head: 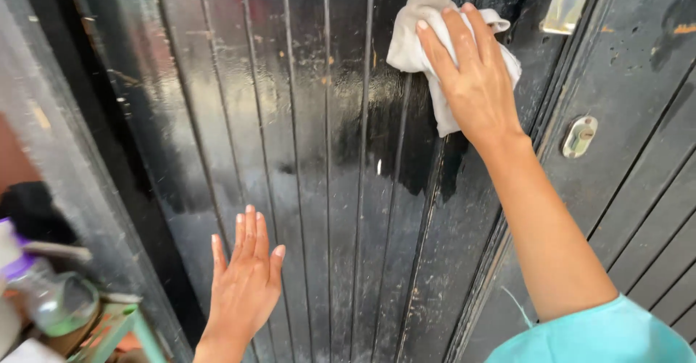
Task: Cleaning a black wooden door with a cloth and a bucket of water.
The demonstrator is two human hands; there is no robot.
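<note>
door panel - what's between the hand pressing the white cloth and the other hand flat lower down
Only bare door in the head view: black grooved boards with a wet, glossy patch below the cloth under the right hand. Nothing else before the left hand.

Daylight, fairly bright, even. Glossy black door (304, 153) shows a pale sheen on its left and a wet, darker, reflective patch below the cloth (435, 37). Soft shadow under the right hand (471, 80). Door centre sharp; bottle (51, 298) near left is blurred, as is the left edge. Slight wide-angle tilt.

clear bottle (54, 301) w/ purple cap lower left; metal keyhole plate (580, 136) right.
</note>
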